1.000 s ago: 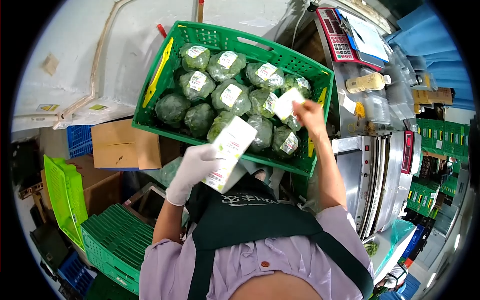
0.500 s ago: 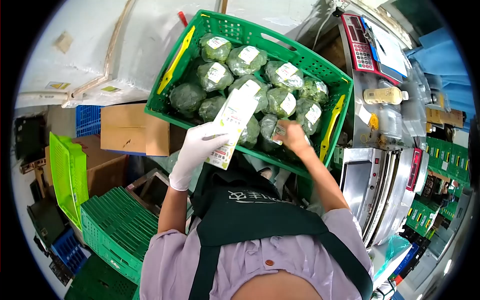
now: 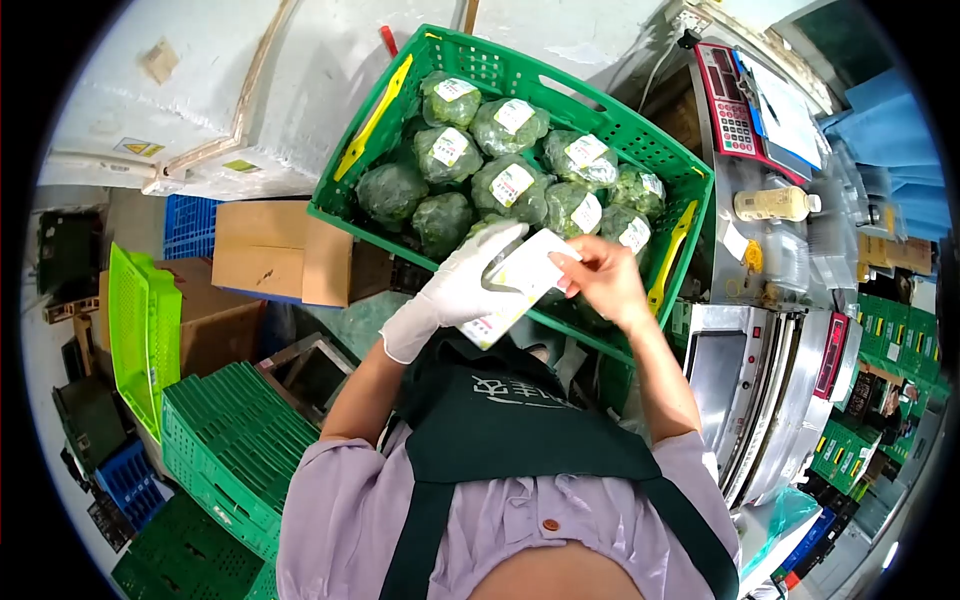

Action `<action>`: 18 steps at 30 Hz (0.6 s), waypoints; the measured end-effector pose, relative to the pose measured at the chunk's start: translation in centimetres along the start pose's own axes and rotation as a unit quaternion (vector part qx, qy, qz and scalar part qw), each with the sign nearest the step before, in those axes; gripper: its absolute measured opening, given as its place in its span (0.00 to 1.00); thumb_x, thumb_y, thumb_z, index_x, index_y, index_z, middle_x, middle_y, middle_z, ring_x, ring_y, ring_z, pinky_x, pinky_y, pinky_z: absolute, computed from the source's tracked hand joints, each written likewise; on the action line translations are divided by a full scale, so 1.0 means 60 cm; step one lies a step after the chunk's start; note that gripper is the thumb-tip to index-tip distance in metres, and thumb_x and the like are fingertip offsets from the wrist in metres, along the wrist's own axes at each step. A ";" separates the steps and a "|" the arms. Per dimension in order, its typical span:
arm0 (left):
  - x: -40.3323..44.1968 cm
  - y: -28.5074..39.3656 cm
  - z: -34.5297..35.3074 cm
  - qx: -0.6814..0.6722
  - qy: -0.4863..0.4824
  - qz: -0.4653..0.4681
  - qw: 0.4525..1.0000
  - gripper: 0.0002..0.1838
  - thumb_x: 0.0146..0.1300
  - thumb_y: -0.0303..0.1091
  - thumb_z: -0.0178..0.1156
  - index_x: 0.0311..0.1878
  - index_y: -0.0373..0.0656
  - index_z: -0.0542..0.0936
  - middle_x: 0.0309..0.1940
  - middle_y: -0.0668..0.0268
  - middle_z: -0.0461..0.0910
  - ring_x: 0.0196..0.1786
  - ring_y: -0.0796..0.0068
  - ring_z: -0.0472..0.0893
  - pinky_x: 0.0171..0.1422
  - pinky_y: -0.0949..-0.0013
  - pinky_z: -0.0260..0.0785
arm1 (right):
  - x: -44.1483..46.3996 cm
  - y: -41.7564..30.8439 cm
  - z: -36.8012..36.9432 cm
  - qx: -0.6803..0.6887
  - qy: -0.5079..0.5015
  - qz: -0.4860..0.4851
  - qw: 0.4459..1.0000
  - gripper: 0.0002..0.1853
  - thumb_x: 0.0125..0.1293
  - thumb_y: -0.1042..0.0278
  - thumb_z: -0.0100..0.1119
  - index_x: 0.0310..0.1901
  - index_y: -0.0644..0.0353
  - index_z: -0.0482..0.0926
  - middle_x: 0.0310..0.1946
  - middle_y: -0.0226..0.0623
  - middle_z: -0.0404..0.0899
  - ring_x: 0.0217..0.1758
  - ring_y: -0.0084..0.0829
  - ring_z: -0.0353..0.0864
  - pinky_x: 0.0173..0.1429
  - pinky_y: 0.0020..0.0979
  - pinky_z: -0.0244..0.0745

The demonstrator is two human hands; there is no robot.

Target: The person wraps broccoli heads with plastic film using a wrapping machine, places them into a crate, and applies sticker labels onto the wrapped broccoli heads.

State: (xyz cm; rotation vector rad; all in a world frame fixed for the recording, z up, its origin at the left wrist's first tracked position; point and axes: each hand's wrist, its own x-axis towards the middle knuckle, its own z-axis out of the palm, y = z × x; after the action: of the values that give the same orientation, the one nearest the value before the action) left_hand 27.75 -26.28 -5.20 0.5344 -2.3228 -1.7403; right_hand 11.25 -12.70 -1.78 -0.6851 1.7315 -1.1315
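Note:
My left hand (image 3: 452,290), in a white glove, grips a sheet of white printed labels (image 3: 538,262) over the near side of the crate. At the sheet's upper right end my bare right hand (image 3: 612,282) pinches with thumb and forefinger; whether a single label has come loose there is hidden. Beneath and beyond both hands is a green crate (image 3: 655,130) with yellow handles. It holds several plastic-wrapped green vegetables (image 3: 508,186), most with a white label on top. One at the left (image 3: 390,195) shows no label.
At the right, a steel counter carries a red scale (image 3: 730,125), a clipboard (image 3: 785,115) and a bottle (image 3: 775,205). Below it stands a steel machine (image 3: 720,370). Cardboard boxes (image 3: 265,245), stacked green crates (image 3: 235,430) and a lime basket (image 3: 145,340) are on the left.
My right hand has risen from a vegetable at the crate's near side to the label sheet. My left hand has brought the sheet right and lower, towards it.

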 end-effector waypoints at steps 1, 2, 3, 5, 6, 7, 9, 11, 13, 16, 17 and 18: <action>0.004 0.012 0.001 -0.041 0.011 0.000 0.999 0.26 0.53 0.32 0.65 0.56 0.37 0.72 0.40 0.62 0.80 0.38 0.79 0.78 0.45 0.74 0.71 | -0.006 0.001 0.020 0.028 0.001 -0.019 0.999 0.08 0.61 0.70 0.61 0.35 0.67 0.80 0.25 0.34 0.81 0.23 0.18 0.77 0.24 0.21 0.73; 0.005 0.019 0.002 -0.082 0.022 -0.001 0.996 0.27 0.55 0.31 0.65 0.57 0.36 0.71 0.43 0.63 0.78 0.40 0.81 0.76 0.46 0.75 0.70 | -0.014 -0.005 0.036 -0.017 0.021 -0.033 0.999 0.09 0.61 0.68 0.61 0.34 0.67 0.80 0.20 0.33 0.80 0.20 0.19 0.77 0.23 0.23 0.73; -0.002 0.018 0.008 -0.236 0.011 -0.105 0.966 0.25 0.54 0.32 0.65 0.55 0.37 0.73 0.36 0.61 0.80 0.35 0.78 0.79 0.40 0.74 0.72 | -0.015 -0.011 0.043 -0.129 0.057 -0.092 0.986 0.10 0.62 0.66 0.60 0.35 0.66 0.81 0.18 0.32 0.79 0.20 0.17 0.76 0.23 0.22 0.71; -0.003 -0.005 0.021 -0.142 0.106 -0.024 0.984 0.13 0.54 0.32 0.65 0.40 0.35 0.78 0.26 0.66 0.77 0.26 0.86 0.73 0.29 0.77 0.66 | -0.010 -0.014 0.041 -0.236 0.110 -0.154 0.953 0.11 0.63 0.63 0.59 0.34 0.64 0.82 0.16 0.30 0.78 0.18 0.15 0.75 0.23 0.22 0.68; -0.013 0.005 0.009 -0.114 0.110 -0.073 0.985 0.10 0.54 0.31 0.65 0.35 0.34 0.79 0.23 0.68 0.75 0.25 0.88 0.71 0.27 0.78 0.64 | 0.001 -0.014 0.031 -0.234 0.127 -0.158 0.951 0.12 0.63 0.61 0.60 0.32 0.63 0.82 0.15 0.29 0.77 0.18 0.15 0.74 0.22 0.23 0.68; -0.022 0.017 -0.005 -0.125 0.103 -0.087 0.983 0.10 0.53 0.31 0.65 0.33 0.34 0.78 0.23 0.68 0.75 0.26 0.88 0.70 0.28 0.78 0.64 | 0.009 -0.019 0.018 -0.175 0.108 -0.107 0.973 0.12 0.62 0.62 0.60 0.30 0.64 0.82 0.15 0.30 0.78 0.17 0.15 0.73 0.21 0.21 0.67; -0.040 0.028 -0.036 -0.076 0.077 -0.100 0.989 0.10 0.51 0.30 0.66 0.32 0.34 0.78 0.22 0.69 0.74 0.29 0.89 0.70 0.31 0.78 0.64 | 0.040 -0.013 -0.011 -0.102 0.142 -0.070 0.982 0.14 0.63 0.62 0.60 0.27 0.65 0.80 0.17 0.30 0.77 0.18 0.16 0.73 0.20 0.20 0.66; -0.066 0.056 -0.079 -0.088 0.072 -0.134 0.985 0.10 0.52 0.30 0.65 0.32 0.33 0.79 0.23 0.71 0.76 0.29 0.89 0.72 0.33 0.79 0.65 | 0.078 -0.001 -0.050 -0.049 0.199 -0.084 0.975 0.13 0.63 0.62 0.59 0.29 0.64 0.81 0.16 0.30 0.77 0.16 0.16 0.71 0.20 0.21 0.65; -0.099 0.057 -0.118 -0.112 0.126 -0.190 0.967 0.09 0.53 0.30 0.64 0.32 0.33 0.79 0.24 0.71 0.76 0.29 0.88 0.73 0.33 0.79 0.65 | 0.103 0.012 -0.071 0.012 0.171 -0.055 0.984 0.13 0.63 0.62 0.59 0.29 0.65 0.81 0.19 0.31 0.78 0.17 0.15 0.71 0.19 0.20 0.64; -0.136 0.043 -0.164 -0.095 0.229 -0.243 0.938 0.07 0.55 0.29 0.64 0.29 0.34 0.78 0.20 0.73 0.74 0.24 0.90 0.70 0.28 0.82 0.61 | 0.127 0.059 -0.024 -0.011 0.016 0.048 0.999 0.16 0.57 0.57 0.66 0.31 0.64 0.81 0.21 0.31 0.79 0.17 0.17 0.72 0.18 0.19 0.65; -0.145 0.022 -0.169 -0.107 0.259 -0.244 0.928 0.07 0.56 0.29 0.64 0.28 0.34 0.78 0.19 0.74 0.74 0.24 0.90 0.69 0.27 0.82 0.60 | 0.133 0.080 0.004 -0.025 -0.014 0.077 0.997 0.20 0.53 0.51 0.69 0.32 0.63 0.81 0.21 0.31 0.79 0.18 0.16 0.73 0.18 0.19 0.66; -0.151 0.009 -0.171 -0.120 0.288 -0.244 0.918 0.07 0.56 0.29 0.64 0.28 0.35 0.78 0.19 0.75 0.73 0.23 0.90 0.68 0.26 0.82 0.59 | 0.138 0.096 0.029 -0.094 -0.015 0.104 0.990 0.23 0.50 0.48 0.70 0.30 0.65 0.81 0.20 0.33 0.79 0.19 0.18 0.74 0.22 0.23 0.70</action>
State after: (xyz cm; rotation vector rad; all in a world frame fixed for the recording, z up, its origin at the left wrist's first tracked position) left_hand 39.68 -31.66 -1.09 1.4453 -1.6227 -1.6961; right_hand 9.59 -17.70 -10.55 -0.6138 1.8523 -0.8182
